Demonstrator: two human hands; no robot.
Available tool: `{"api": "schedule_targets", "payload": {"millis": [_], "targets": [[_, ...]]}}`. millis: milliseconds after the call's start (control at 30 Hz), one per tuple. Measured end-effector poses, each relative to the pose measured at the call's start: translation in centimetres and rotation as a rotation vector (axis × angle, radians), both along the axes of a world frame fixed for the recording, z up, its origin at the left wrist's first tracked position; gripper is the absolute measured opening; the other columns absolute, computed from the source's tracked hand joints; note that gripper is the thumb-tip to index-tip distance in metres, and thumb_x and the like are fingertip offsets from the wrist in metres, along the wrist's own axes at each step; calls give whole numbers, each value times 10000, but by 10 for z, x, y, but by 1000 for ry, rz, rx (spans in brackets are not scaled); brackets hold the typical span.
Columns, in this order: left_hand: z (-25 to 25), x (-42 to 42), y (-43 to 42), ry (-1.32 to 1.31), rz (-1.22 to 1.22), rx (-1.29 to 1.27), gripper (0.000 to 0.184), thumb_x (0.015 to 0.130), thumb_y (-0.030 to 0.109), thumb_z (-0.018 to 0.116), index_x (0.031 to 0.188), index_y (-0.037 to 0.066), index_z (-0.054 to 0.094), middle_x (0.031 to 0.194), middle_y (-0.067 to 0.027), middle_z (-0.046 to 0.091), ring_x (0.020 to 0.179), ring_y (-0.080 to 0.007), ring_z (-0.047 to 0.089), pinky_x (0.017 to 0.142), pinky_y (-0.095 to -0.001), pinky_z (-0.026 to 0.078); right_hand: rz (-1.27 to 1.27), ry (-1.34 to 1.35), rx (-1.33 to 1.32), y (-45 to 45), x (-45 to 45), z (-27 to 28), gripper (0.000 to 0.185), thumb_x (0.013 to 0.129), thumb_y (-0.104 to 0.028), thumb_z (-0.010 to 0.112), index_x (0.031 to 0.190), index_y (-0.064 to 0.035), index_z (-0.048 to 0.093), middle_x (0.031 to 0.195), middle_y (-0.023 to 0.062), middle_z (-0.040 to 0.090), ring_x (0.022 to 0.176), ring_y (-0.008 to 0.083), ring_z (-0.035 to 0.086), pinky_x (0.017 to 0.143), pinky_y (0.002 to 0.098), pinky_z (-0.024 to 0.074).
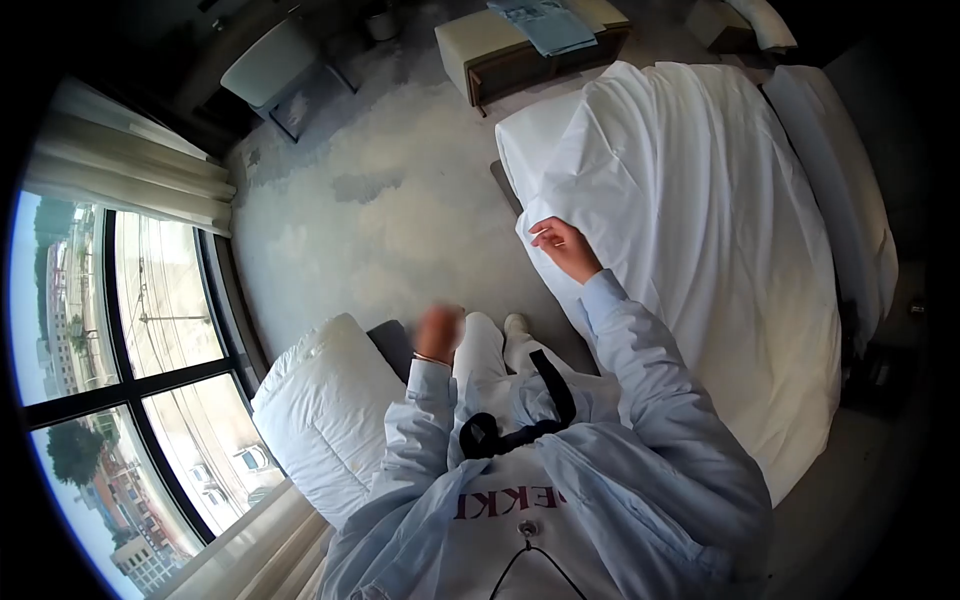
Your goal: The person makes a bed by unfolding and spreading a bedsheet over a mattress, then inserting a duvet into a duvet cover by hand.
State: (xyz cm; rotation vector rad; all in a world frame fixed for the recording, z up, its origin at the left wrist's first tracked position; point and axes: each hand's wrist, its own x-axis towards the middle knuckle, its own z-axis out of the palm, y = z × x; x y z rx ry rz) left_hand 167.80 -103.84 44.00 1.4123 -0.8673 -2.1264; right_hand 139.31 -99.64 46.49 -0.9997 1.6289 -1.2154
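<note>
My right hand (567, 250) is over the near left edge of a bed covered with a rumpled white sheet (690, 230). Its fingers are loosely bent and apart, with nothing seen between them; whether they touch the sheet is unclear. My left hand (437, 332) hangs in front of my left thigh, smeared by motion, so its fingers cannot be made out. A bulky white quilt (330, 410) lies to the left of that hand, beside a dark grey surface (392, 345).
A large window (165, 300) with pale curtains (130, 165) runs along the left. Farther off are a white chair (268, 65) and a cream bench (470, 50) bearing folded blue cloth (548, 28). White pillows (835, 190) line the bed's right side. Patterned carpet (370, 220) covers the floor.
</note>
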Motion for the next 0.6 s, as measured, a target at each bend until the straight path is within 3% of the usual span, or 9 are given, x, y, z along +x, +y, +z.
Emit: {"api": "schedule_targets", "payload": {"millis": [67, 167, 233, 300, 367, 433, 467, 533, 600], "targets": [[-42, 6, -36, -56, -65, -71, 440, 733, -28, 559, 522, 184, 236, 450, 75, 231, 336, -46, 215, 308, -221, 128, 157, 118, 145, -45, 14, -36, 213, 752, -16, 498, 961, -56, 511, 898, 62, 588, 828, 185, 582, 701, 281, 458], [-99, 19, -99, -89, -100, -73, 434, 730, -22, 568, 519, 182, 248, 438, 69, 235, 323, -53, 218, 302, -222, 137, 284, 431, 5, -111, 19, -90, 388, 704, -24, 529, 1074, -95, 437, 1046, 116, 501, 951, 296, 497, 807, 367, 415], [-113, 32, -95, -117, -121, -34, 424, 727, -12, 576, 517, 181, 262, 432, 60, 243, 314, -57, 223, 297, -222, 143, 349, 606, 157, -88, 18, -106, 405, 683, -18, 533, 1071, -108, 458, 998, 120, 488, 918, 320, 491, 802, 379, 407], [-162, 49, -103, -84, -155, 42, 416, 727, -3, 582, 516, 181, 274, 425, 55, 245, 306, -59, 227, 289, -222, 144, 488, 830, 358, -75, 12, -151, 425, 687, -62, 549, 1100, -137, 479, 1153, 134, 442, 1077, 301, 426, 903, 409, 347], [-174, 36, -123, -98, -183, 114, 414, 732, 2, 581, 514, 180, 277, 418, 55, 246, 301, -60, 228, 281, -221, 140, 588, 940, 503, -84, 2, -188, 401, 710, -90, 541, 1105, -142, 489, 1216, 137, 414, 1145, 297, 384, 952, 426, 307], [-164, 5, -161, -175, -222, 217, 412, 738, 4, 576, 515, 180, 278, 419, 58, 248, 302, -58, 226, 278, -219, 137, 520, 1173, 381, -89, -13, -209, 332, 769, -168, 496, 1100, -150, 503, 1300, 126, 345, 1231, 292, 282, 1008, 457, 212], [-154, -16, -184, -219, -238, 262, 412, 740, 3, 574, 515, 180, 278, 420, 59, 249, 304, -57, 224, 279, -218, 137, 515, 1209, 310, -93, -16, -221, 297, 796, -228, 446, 1069, -144, 525, 1290, 122, 359, 1237, 287, 272, 1020, 449, 195], [-137, -55, -229, -213, -177, 288, 412, 740, -5, 571, 517, 182, 279, 428, 63, 250, 313, -52, 219, 282, -217, 137, 516, 1185, 287, -124, -16, -213, 301, 784, -241, 465, 1060, -142, 532, 1274, 122, 381, 1225, 288, 291, 1022, 456, 196], [-134, -76, -248, -187, -115, 292, 413, 738, -12, 570, 518, 184, 280, 433, 66, 250, 319, -49, 216, 284, -216, 139, 562, 1189, 336, -114, -27, -235, 280, 783, -241, 473, 1034, -136, 541, 1133, 133, 509, 1178, 292, 360, 1025, 456, 195]]}}
